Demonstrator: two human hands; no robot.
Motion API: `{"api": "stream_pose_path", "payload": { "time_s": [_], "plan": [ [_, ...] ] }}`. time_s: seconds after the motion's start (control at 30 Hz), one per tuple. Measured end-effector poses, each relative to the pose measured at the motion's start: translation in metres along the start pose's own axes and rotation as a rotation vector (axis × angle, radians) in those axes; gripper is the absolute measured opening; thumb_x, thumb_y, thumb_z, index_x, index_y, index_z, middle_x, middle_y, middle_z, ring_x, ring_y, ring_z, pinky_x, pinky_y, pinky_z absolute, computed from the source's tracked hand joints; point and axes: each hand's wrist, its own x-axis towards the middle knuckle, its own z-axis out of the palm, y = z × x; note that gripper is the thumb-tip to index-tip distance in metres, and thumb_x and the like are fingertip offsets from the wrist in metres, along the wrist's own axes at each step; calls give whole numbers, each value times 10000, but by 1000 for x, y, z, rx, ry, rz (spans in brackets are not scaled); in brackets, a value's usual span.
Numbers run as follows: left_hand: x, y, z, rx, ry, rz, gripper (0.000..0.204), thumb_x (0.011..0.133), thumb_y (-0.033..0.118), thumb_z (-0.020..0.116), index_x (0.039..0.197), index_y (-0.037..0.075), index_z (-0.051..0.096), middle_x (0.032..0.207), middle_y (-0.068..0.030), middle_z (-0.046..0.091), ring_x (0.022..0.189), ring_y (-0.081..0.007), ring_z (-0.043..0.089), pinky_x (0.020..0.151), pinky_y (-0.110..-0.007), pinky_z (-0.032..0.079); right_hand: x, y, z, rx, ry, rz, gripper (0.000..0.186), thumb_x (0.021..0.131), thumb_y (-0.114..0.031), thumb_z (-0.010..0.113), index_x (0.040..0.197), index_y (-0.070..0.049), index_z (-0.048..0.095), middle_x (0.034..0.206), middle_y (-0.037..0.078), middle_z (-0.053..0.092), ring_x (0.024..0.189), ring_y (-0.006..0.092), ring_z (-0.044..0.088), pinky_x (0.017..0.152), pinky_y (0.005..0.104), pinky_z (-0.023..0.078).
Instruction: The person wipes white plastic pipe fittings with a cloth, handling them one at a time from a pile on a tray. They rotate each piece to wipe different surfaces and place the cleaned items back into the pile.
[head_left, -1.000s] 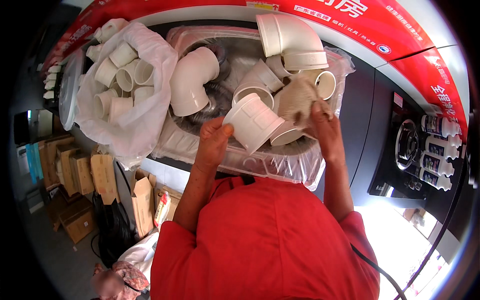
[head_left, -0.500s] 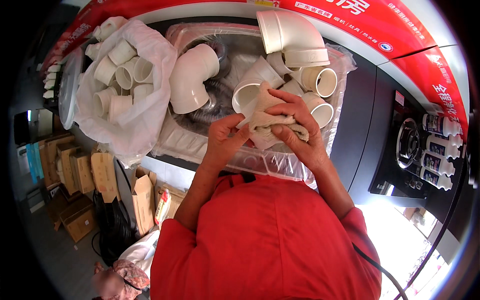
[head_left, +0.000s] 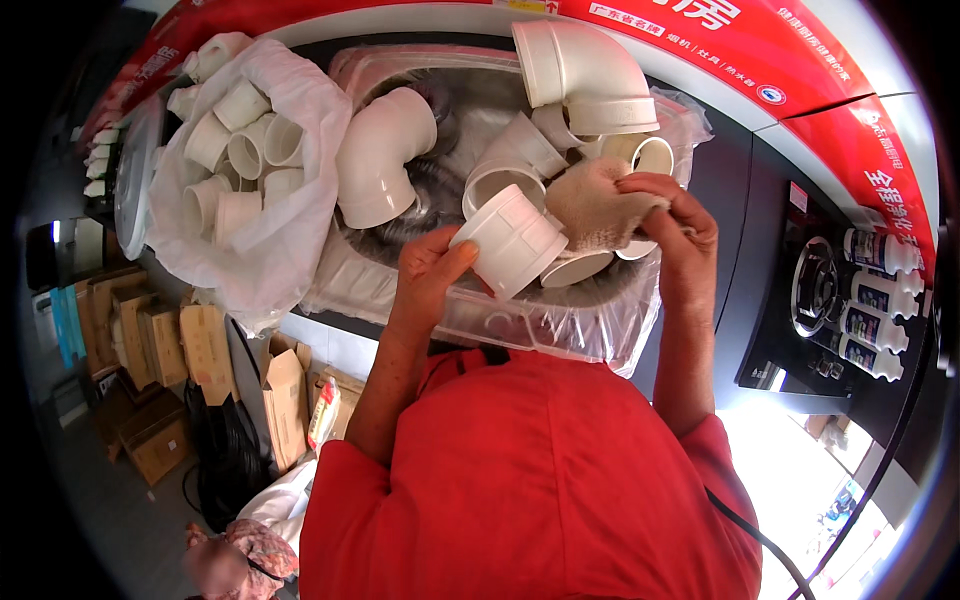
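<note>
My left hand point(head_left: 428, 277) grips a short white plastic pipe coupling point(head_left: 509, 242) by its left end, tilted over the near part of the sink. In my right hand point(head_left: 678, 228) is a beige cloth point(head_left: 597, 208), pinched at its right corner and hanging beside the coupling's right end. Past them, in the plastic-wrapped sink point(head_left: 345, 262), lie several white pipe fittings: a big elbow point(head_left: 590, 80) at the back right, another bend point(head_left: 383, 160) on the left and a wide fitting point(head_left: 512, 165) between them. A pipe ring point(head_left: 577, 268) shows just under the cloth.
Left of the sink stands a white plastic bag point(head_left: 315, 190) full of pipe couplings point(head_left: 250, 145). A black gas hob point(head_left: 815, 290) with several white bottles point(head_left: 872, 300) is at the right. Cardboard boxes point(head_left: 160, 435) and a person in patterned clothing point(head_left: 255, 550) are at lower left.
My right hand has moved right with the cloth, away from my left hand. The coupling, mostly covered by the cloth before, now shows whole in my left hand.
</note>
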Motion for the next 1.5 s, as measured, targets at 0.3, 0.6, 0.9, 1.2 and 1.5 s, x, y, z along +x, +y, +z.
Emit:
{"api": "stream_pose_path", "payload": {
  "time_s": [0.3,0.6,0.9,1.2,1.5],
  "plan": [
    [1,-3,-3,77,19,-57,214,880,136,588,985,-43,638,809,-64,649,674,-116,602,604,-252,490,5,1,-16,-566,137,-75,133,832,-75,604,928,0,659,816,14,650,710,77,581,666,218,474],
    [-4,-12,-2,196,49,-124,249,857,156,632,998,-49,633,832,-54,643,683,-102,601,567,-234,506,5,-22,-9,-472,161,-89,160,866,-141,618,936,1,635,754,-16,600,714,32,516,629,188,426],
    [4,-19,8,258,-12,-6,194,864,111,591,987,-37,618,812,-52,635,685,-85,592,593,-216,486,-23,-23,27,-466,-432,-163,355,774,-132,712,1088,-2,610,878,63,626,762,128,593,682,258,473],
    [-1,-21,0,416,-38,140,182,874,104,574,990,-28,619,809,-22,633,729,-57,578,627,-213,467,-24,13,39,-621,-183,-378,375,712,-113,747,1072,-104,645,980,104,574,869,251,596,718,307,499],
    [-4,-11,4,130,-45,-73,297,915,230,539,965,-54,610,815,-68,628,672,-123,601,597,-254,490,-16,41,23,-354,-39,-216,203,800,-15,629,1001,-32,656,912,100,590,809,190,595,689,268,477]
  ]
}}
